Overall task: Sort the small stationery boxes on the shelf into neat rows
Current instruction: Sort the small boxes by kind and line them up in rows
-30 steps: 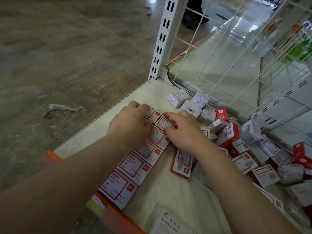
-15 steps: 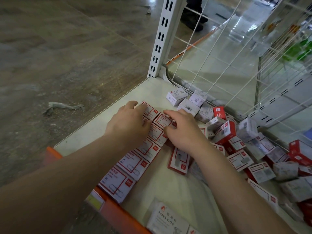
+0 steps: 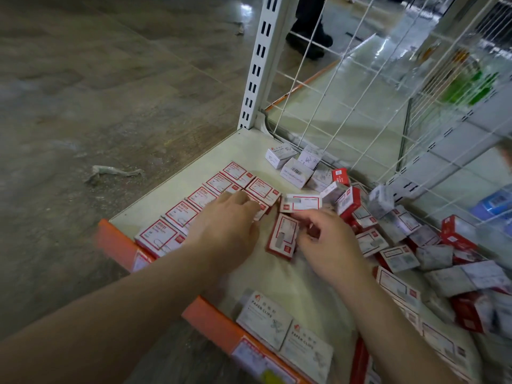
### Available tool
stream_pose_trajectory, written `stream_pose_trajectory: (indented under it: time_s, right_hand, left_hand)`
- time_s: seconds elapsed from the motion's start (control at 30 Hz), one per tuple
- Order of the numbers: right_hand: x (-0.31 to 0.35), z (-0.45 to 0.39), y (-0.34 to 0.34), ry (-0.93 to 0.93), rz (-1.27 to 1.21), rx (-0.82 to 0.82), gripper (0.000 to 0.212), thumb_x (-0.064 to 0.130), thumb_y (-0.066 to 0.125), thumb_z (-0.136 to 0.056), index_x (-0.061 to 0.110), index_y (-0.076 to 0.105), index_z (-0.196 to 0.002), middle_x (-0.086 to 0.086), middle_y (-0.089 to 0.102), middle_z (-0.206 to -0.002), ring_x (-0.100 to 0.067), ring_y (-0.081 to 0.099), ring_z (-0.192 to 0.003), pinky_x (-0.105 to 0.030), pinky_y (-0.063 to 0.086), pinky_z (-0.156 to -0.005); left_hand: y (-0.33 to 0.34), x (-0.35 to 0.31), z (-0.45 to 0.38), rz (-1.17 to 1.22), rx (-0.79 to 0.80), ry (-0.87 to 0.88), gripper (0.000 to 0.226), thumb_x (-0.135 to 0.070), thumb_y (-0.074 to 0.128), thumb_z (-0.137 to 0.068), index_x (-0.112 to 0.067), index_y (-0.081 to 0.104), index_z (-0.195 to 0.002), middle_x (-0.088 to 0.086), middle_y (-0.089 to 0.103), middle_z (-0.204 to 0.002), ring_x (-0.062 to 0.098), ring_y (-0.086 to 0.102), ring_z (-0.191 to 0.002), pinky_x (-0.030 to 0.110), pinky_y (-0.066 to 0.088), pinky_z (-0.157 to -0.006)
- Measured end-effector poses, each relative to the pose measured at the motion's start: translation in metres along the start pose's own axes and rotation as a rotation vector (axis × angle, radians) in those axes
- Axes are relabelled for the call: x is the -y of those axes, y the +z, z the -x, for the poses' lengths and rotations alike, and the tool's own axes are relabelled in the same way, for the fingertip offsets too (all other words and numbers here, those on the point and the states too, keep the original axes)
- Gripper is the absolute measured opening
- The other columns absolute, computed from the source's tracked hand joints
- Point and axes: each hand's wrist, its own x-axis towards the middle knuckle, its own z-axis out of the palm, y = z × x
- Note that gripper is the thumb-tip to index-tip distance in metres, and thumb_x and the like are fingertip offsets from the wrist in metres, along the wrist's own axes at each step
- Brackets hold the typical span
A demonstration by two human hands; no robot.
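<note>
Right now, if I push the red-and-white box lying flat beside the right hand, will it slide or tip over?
The red-and-white box lies on its broad face, so it would probably slide, not tip. The shelf looks smooth, so little resistance is likely. It seems small cardboard, probably light and stiff, though it could bump the neat row.

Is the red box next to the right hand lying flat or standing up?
Lying flat. The red box shows its wide white label face upward on the shelf, just left of the right hand.
</note>
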Motion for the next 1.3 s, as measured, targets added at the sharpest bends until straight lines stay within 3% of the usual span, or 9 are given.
stream_pose_trajectory:
  time_s: [0.13,0.23,0.37,0.63,0.83,1.1,1.3]
  right_hand:
    - [-0.001,0.021,0.006,-0.108,0.123,0.079,0.035,0.016,0.054,-0.089,0.023,0.057,-0.123,0.010,0.052,-0.111,-0.001,0.044,-0.100,-0.006,0.028,-0.077]
    - [0.000,0.028,0.009,-0.133,0.168,0.121,0.042,0.017,0.049,-0.090,0.022,0.050,-0.132,0.007,0.048,-0.123,-0.006,0.042,-0.111,-0.008,0.025,-0.081]
    - [0.001,0.032,0.012,-0.157,0.199,0.132,0.042,0.015,0.048,-0.090,0.019,0.052,-0.131,0.006,0.048,-0.124,-0.011,0.041,-0.114,-0.014,0.029,-0.090]
    - [0.000,0.049,-0.003,-0.184,0.179,0.175,0.034,0.024,0.046,-0.094,0.026,0.055,-0.127,0.013,0.047,-0.124,-0.002,0.037,-0.115,-0.008,0.023,-0.087]
    - [-0.008,0.060,-0.009,-0.085,0.138,0.144,0.024,0.040,0.053,-0.089,0.028,0.063,-0.108,0.016,0.050,-0.103,0.003,0.043,-0.095,-0.002,0.030,-0.071]
    - [-0.003,0.059,0.002,0.110,0.137,0.111,0.049,0.047,0.065,-0.079,0.026,0.050,-0.121,0.011,0.053,-0.113,-0.004,0.047,-0.099,-0.017,0.038,-0.082]
    - [-0.007,0.062,-0.006,0.185,0.122,0.133,0.039,0.040,0.064,-0.083,0.024,0.054,-0.116,0.014,0.050,-0.095,-0.001,0.047,-0.084,-0.009,0.034,-0.063]
  left_hand:
    - [0.003,-0.008,0.012,-0.065,0.034,0.009,0.036,-0.031,0.032,-0.098,-0.023,0.048,-0.129,-0.004,0.046,-0.127,0.016,0.041,-0.115,0.031,0.038,-0.094]
    - [0.003,-0.010,0.017,-0.066,0.041,-0.023,0.036,-0.031,0.033,-0.098,-0.023,0.048,-0.130,-0.004,0.045,-0.127,0.016,0.041,-0.114,0.031,0.040,-0.094]
    - [0.003,-0.009,0.021,-0.060,0.053,-0.038,0.038,-0.032,0.035,-0.098,-0.023,0.046,-0.133,-0.005,0.043,-0.132,0.015,0.039,-0.118,0.030,0.039,-0.094]
    - [0.002,-0.008,0.027,-0.014,0.085,-0.034,0.039,-0.032,0.040,-0.097,-0.025,0.045,-0.135,-0.006,0.041,-0.137,0.014,0.036,-0.124,0.032,0.039,-0.100]
    - [0.004,-0.009,0.031,0.051,0.066,-0.044,0.039,-0.032,0.043,-0.096,-0.028,0.046,-0.134,-0.009,0.045,-0.133,0.011,0.039,-0.122,0.026,0.038,-0.096]
    - [0.002,-0.015,0.039,0.128,0.081,-0.057,0.037,-0.031,0.044,-0.095,-0.028,0.048,-0.132,-0.010,0.048,-0.124,0.009,0.042,-0.114,0.022,0.041,-0.089]
    - [0.001,-0.021,0.046,0.196,0.079,-0.076,0.032,-0.029,0.045,-0.095,-0.028,0.053,-0.126,-0.011,0.051,-0.120,0.008,0.047,-0.109,0.024,0.048,-0.088]
